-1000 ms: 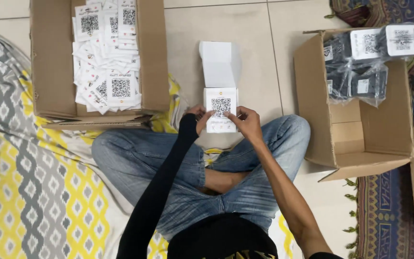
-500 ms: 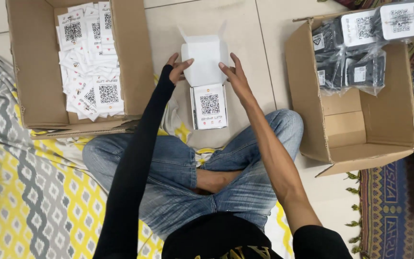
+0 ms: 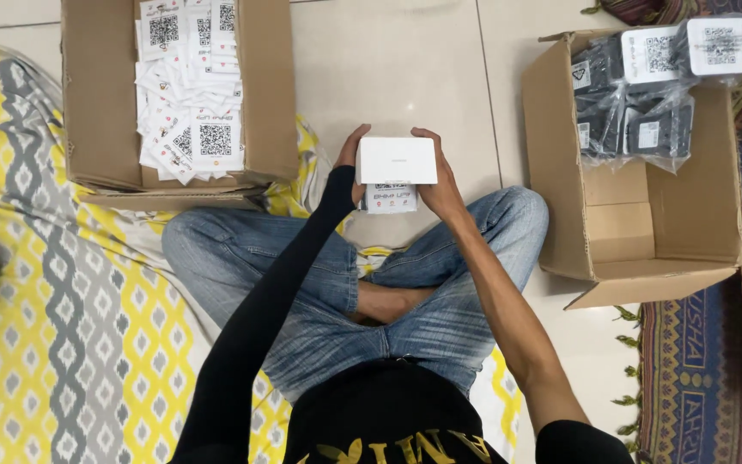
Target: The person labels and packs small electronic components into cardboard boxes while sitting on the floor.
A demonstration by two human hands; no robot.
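Holding a small white box (image 3: 396, 160) between 2 hands, the left hand (image 3: 349, 159) and right hand (image 3: 440, 176) press its sides.

I sit on a pale tiled floor (image 3: 405, 69) with thin grout lines, evenly lit. A yellow, grey and white patterned sheet (image 3: 70, 326) covers its left side, and a dark patterned rug (image 3: 689, 361) with a fringed edge lies along its right edge

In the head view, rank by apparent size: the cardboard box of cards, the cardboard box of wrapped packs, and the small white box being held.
1-2. Cardboard box of cards and cardboard box of wrapped packs: look alike, unranked.
3. Small white box, between left hand and right hand.
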